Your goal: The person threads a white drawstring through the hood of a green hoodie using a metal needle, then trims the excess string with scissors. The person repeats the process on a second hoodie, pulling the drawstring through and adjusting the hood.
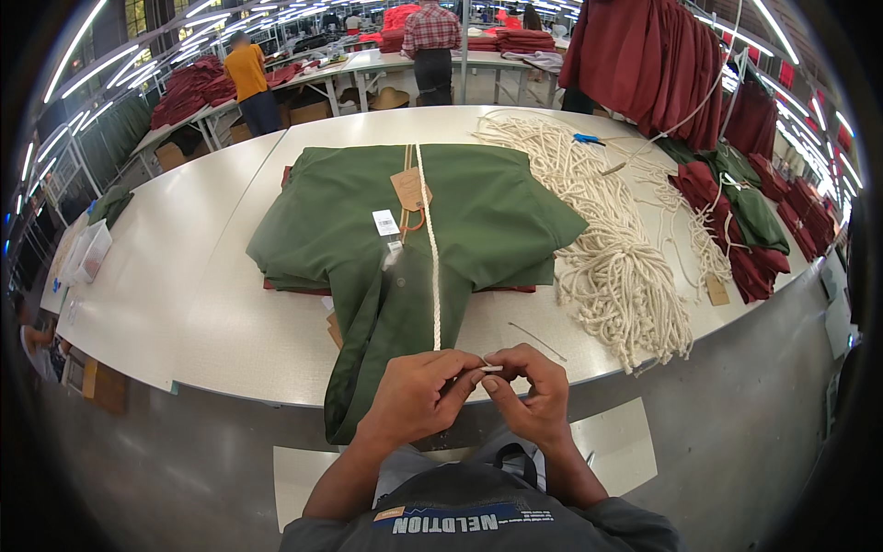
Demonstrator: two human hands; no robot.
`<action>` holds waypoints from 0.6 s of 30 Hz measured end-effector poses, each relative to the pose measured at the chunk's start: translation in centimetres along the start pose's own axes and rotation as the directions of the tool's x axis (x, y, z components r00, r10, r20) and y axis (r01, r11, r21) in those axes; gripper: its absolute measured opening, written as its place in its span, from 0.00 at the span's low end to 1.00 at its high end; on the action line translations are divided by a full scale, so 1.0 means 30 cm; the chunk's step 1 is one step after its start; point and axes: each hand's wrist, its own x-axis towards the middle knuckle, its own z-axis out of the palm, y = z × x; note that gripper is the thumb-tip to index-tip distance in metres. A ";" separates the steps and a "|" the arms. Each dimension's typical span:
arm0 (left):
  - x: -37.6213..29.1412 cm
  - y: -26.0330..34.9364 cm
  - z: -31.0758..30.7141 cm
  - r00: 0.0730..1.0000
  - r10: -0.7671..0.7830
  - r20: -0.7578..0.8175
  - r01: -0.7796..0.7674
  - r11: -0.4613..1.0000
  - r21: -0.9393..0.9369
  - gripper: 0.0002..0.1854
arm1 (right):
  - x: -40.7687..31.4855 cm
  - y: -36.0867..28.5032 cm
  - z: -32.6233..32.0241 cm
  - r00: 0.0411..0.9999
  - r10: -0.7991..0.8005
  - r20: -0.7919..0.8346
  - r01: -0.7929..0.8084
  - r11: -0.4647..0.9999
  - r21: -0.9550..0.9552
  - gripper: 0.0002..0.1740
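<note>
A green garment (pixel 483 186) lies on a stack on the white table, one part of it hanging over the near edge. A braided white cord (pixel 434 276) runs down over it toward my hands. Beside the cord are a brown card tag (pixel 410 189) and a white label (pixel 385 222). My left hand (pixel 431 390) pinches the cord's end (pixel 491 369) between thumb and forefinger, just off the table's near edge. My right hand (pixel 531 386) meets it from the right, fingertips on the same end. A thin rod or wire (pixel 537 340) lies on the table beyond my right hand.
A large bundle of off-white cords (pixel 607 262) lies to the right, with blue-handled snips (pixel 588 139) on it. Red and green garments (pixel 745 207) lie farther right; red ones (pixel 641 69) hang above. A white plastic basket (pixel 93 252) is far left. Two people stand at tables beyond.
</note>
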 end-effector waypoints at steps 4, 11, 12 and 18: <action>0.000 0.005 0.000 1.000 -0.008 0.008 0.008 1.000 0.000 0.05 | 0.003 0.013 -0.005 0.997 -0.078 0.015 0.078 0.996 -0.042 0.07; 0.004 0.032 -0.013 0.998 -0.051 0.030 0.050 0.998 0.037 0.06 | 0.008 0.007 0.000 0.998 -0.061 -0.008 0.061 0.997 -0.042 0.06; 0.005 0.033 -0.012 0.999 -0.041 0.010 0.040 0.998 0.057 0.06 | 0.008 0.003 -0.003 0.997 -0.075 -0.022 0.074 0.996 -0.048 0.06; -0.001 0.017 -0.004 0.995 -0.082 -0.052 0.084 0.996 0.041 0.05 | -0.005 0.045 -0.153 0.967 -0.060 -0.246 -0.019 0.952 -0.305 0.01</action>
